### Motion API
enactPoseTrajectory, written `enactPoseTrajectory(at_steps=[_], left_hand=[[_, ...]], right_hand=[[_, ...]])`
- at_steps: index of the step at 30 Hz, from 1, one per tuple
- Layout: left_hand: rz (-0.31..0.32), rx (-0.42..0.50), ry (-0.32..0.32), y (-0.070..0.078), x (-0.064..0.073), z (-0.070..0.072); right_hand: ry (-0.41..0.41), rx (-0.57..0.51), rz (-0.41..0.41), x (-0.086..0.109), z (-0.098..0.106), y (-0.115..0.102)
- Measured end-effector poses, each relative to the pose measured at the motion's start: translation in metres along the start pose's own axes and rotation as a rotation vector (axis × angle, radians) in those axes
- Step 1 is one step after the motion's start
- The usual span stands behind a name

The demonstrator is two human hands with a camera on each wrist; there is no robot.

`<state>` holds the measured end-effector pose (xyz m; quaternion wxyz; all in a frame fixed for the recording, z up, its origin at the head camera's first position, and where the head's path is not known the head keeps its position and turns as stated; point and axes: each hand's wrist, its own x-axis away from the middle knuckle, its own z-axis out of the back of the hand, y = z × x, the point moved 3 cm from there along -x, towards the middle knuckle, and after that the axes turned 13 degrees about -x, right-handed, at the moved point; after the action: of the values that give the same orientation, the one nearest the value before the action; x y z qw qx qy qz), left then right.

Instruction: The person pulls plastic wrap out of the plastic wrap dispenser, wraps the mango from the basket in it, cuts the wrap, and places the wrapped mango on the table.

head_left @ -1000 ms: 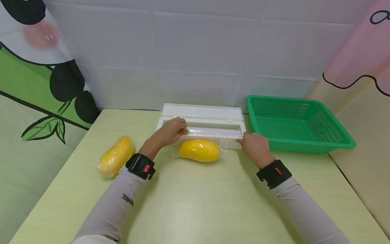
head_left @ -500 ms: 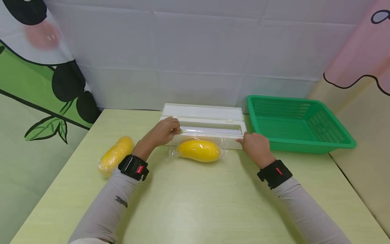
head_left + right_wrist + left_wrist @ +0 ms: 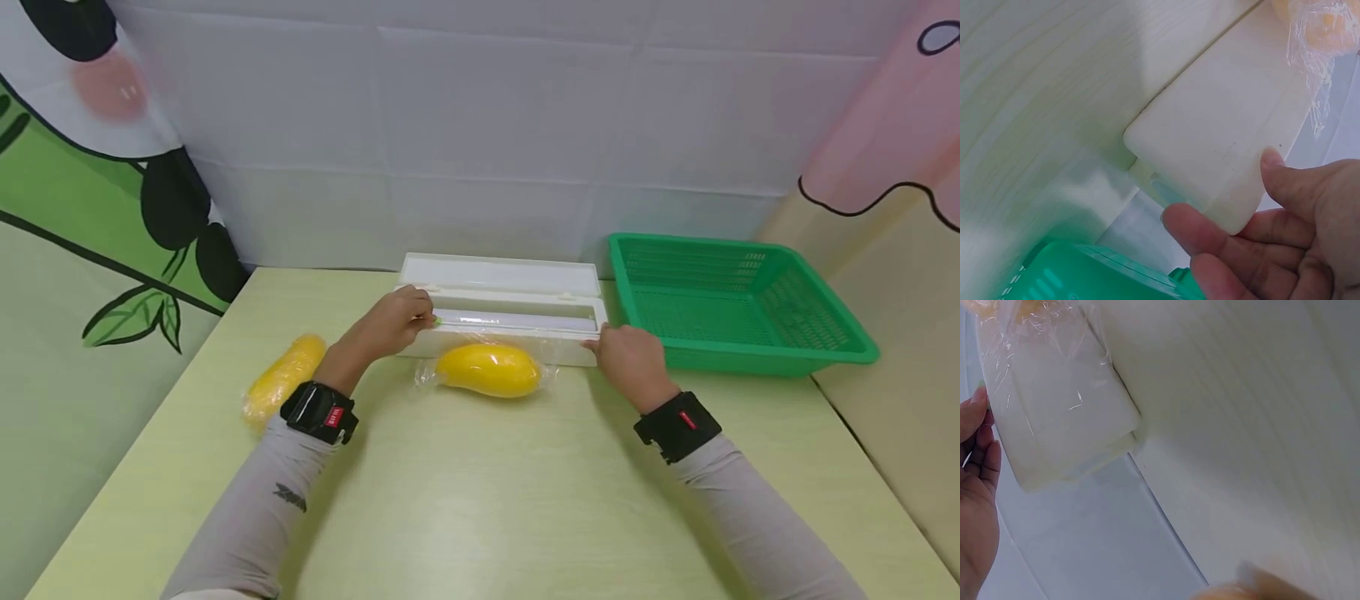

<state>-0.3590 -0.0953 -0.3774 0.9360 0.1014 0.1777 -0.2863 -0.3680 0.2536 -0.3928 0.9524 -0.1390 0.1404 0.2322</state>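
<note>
A white plastic-wrap dispenser box [image 3: 573,353] stands at the back of the table with its lid raised and a roll inside. In front of it lies a yellow mango-shaped fruit [image 3: 487,371], clear film around it and reaching up to the box's front edge. At the box's left end, my left hand [image 3: 393,322] pinches a small green slide cutter [image 3: 437,321] on that edge. My right hand [image 3: 632,363] grips the front right corner; in the right wrist view its thumb [image 3: 1270,159] presses the front wall and the fingers reach around the end.
A second yellow fruit [image 3: 287,377] in film lies at the left, partly behind the left forearm. Right of the box stands a green plastic basket [image 3: 750,360]. A pale cloth wall [image 3: 495,133] rises directly behind the table.
My left hand has slid leftward along the box's front edge with the slide cutter. The right hand stays on the corner, and the box and both fruits have hardly moved.
</note>
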Motion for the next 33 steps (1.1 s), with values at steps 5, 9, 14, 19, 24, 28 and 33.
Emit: enactPoseTrajectory(at_steps=[5, 9, 14, 19, 24, 28, 33], left_hand=[[-0.011, -0.016, 0.024, -0.004, 0.009, 0.003], [-0.005, -0.017, 0.035, -0.006, 0.017, 0.005], [-0.016, -0.012, 0.039, -0.007, 0.017, 0.010], [0.003, -0.017, 0.042, -0.012, 0.020, 0.014], [0.008, -0.019, 0.046, -0.016, 0.021, 0.016], [0.011, -0.013, 0.054, -0.019, 0.023, 0.014], [-0.012, -0.007, 0.086, -0.023, 0.024, 0.011]], right_hand=[[-0.009, 0.001, 0.036, -0.001, -0.001, -0.004], [-0.025, -0.026, 0.042, -0.001, 0.000, -0.007], [-0.028, -0.046, 0.020, 0.000, 0.002, -0.006], [-0.023, -0.049, 0.024, 0.000, 0.003, -0.004], [-0.004, -0.039, 0.019, 0.000, 0.003, -0.001], [-0.010, -0.030, 0.017, 0.000, 0.000, 0.000], [-0.026, -0.035, 0.009, -0.001, -0.002, 0.001]])
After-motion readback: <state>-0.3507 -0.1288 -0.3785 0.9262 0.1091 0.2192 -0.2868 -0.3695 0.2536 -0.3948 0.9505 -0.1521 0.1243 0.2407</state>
